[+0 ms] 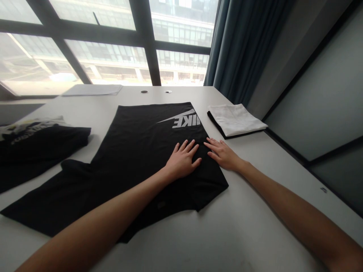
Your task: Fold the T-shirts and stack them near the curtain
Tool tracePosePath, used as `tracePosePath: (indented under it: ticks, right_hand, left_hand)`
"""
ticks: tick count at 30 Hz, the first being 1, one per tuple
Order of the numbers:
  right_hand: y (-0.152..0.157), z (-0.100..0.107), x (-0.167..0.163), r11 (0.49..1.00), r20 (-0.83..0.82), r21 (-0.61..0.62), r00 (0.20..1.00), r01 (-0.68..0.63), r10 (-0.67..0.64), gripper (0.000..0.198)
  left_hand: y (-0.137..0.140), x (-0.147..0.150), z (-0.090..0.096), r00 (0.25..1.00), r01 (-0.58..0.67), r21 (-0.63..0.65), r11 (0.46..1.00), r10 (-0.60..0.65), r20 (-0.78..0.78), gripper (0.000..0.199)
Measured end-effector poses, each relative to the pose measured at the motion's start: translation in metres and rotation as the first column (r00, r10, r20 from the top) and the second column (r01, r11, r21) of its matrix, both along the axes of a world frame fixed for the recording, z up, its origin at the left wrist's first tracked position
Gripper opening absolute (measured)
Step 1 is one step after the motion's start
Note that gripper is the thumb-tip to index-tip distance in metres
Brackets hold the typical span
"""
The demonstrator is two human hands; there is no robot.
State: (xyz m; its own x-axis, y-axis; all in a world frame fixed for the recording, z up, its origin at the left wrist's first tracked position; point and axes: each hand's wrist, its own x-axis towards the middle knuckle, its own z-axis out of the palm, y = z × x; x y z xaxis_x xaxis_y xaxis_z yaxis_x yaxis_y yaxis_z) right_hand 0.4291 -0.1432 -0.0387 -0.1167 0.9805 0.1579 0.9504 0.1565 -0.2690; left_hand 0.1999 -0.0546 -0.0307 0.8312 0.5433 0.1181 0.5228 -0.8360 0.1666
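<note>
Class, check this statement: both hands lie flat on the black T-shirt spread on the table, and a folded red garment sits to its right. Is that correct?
One detail is wrong. The head view shows the left hand and right hand flat on the black T-shirt, but the folded garment to its right is white, not red.

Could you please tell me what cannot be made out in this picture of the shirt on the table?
Head view only:
- Black shirt: part covered by the left hand and forearm.
- Dark clothes: cut off by the left edge; print unreadable.
- Folded white cloth: the dark piece beneath mostly hidden.
- Right hand: palm unseen.
</note>
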Motion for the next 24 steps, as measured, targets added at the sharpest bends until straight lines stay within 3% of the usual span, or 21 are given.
tracePosePath:
  ticks: [24]
  right_hand:
    - [-0.0002, 0.0003, -0.0005, 1.0, 0.002, -0.002, 1.0, 0.002, -0.001, 0.053]
  left_hand:
    - [-0.0002, 0.0001, 0.0004, 1.0, 0.027, -0.021, 0.999, -0.027, -0.005, 0.067]
